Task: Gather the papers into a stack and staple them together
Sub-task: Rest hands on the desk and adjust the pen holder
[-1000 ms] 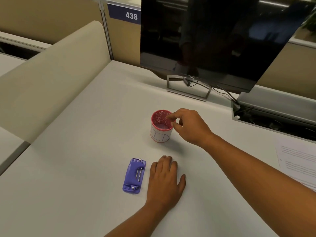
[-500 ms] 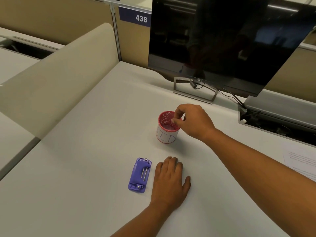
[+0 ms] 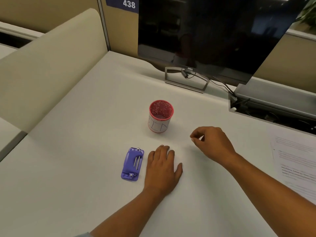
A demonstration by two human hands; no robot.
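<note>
Stapler long axis runs away from viewer; left hand flat, fingers spread; right hand pinched.

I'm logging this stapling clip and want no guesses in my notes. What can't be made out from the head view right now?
- Right hand: fingertips pinched together; whether that grip holds anything is too small to tell.
- Papers: cut off by the right edge, print blurred, sheet count unknown.
- Red cup: its wall hides the contents.
- Left hand: lies flat, hiding the desk beneath.
</note>
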